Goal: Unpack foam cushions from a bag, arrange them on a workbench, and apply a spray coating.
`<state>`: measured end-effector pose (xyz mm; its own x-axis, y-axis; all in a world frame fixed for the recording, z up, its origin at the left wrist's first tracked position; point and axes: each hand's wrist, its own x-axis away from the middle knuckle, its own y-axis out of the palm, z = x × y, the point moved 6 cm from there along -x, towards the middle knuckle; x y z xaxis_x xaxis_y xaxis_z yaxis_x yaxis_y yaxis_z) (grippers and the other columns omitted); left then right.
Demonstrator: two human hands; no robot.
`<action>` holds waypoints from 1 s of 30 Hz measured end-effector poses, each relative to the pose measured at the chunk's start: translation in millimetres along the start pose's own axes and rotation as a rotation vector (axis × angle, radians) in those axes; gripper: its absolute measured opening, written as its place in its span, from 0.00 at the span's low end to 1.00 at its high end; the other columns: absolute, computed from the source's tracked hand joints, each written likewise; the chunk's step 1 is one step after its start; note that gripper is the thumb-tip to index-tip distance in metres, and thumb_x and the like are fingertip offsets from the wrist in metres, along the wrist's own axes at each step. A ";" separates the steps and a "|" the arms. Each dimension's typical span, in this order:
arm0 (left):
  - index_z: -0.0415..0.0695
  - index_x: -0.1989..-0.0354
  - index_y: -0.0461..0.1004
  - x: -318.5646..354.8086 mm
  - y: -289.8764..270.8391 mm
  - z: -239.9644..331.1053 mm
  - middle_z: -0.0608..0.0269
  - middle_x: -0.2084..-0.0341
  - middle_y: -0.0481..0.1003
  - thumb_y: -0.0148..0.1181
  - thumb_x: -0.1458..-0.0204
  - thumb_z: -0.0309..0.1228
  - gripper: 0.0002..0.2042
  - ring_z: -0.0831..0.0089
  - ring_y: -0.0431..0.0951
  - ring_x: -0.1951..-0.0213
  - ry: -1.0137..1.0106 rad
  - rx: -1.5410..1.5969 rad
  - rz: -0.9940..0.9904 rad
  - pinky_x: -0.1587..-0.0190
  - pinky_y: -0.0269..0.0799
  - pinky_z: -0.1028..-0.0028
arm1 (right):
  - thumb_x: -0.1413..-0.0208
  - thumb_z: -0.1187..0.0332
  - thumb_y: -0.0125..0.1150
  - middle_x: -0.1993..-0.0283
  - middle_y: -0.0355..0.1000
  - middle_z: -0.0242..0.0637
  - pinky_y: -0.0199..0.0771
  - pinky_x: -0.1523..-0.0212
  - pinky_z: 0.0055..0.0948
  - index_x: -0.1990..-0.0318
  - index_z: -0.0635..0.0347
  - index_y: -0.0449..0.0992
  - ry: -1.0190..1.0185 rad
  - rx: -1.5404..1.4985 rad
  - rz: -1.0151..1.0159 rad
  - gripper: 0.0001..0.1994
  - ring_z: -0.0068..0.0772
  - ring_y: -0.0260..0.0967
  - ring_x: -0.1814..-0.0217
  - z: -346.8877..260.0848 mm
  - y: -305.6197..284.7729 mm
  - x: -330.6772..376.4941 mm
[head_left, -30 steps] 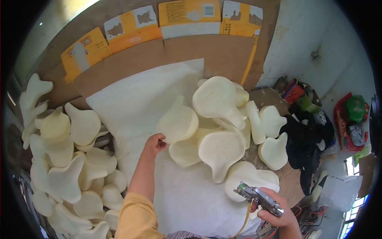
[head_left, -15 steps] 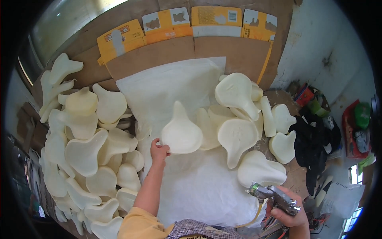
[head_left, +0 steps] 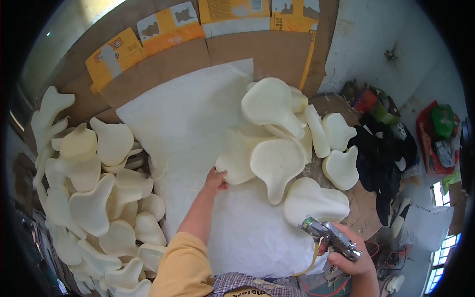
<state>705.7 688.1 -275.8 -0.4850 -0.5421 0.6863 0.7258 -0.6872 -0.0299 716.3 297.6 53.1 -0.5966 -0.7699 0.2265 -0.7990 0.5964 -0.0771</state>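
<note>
A cream foam bicycle saddle pad (head_left: pixel 231 166) lies on the white sheet (head_left: pixel 183 114), at the left side of a loose heap of similar pads. My left hand (head_left: pixel 216 179) pinches its lower left edge. In my right hand (head_left: pixel 354 252) is a metal spray gun (head_left: pixel 332 238), its nozzle pointing up and left. Just beyond the nozzle rests another foam pad (head_left: pixel 314 200). One more pad (head_left: pixel 278 163) lies with its narrow nose toward me, partly over the pads behind it.
A large pile of foam pads (head_left: pixel 89 203) fills the left side. Cardboard with yellow printed panels (head_left: pixel 170 22) stands along the back. At the right are black cloth (head_left: pixel 383 158) and a red bag (head_left: pixel 428 138). A yellow hose (head_left: pixel 312 260) hangs below the gun.
My left hand has carried a pad rightward, up against the heap on the sheet. The whole view has shifted somewhat. The spray gun stays in my right hand.
</note>
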 end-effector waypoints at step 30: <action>0.59 0.38 0.52 85.9 15.5 68.7 0.64 0.51 0.64 0.58 0.52 0.38 0.32 0.66 0.66 0.58 0.466 0.319 -0.215 0.56 0.67 0.64 | 0.56 0.65 0.65 0.63 0.71 0.40 0.69 0.59 0.27 0.43 0.69 0.58 0.001 -0.062 0.168 0.33 0.28 0.69 0.62 18.3 -33.5 80.4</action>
<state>708.8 664.1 -167.3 -0.7473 -0.6114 0.2604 0.6635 -0.6650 0.3427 693.7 211.6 56.1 -0.7215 -0.6579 0.2161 -0.6816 0.7298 -0.0538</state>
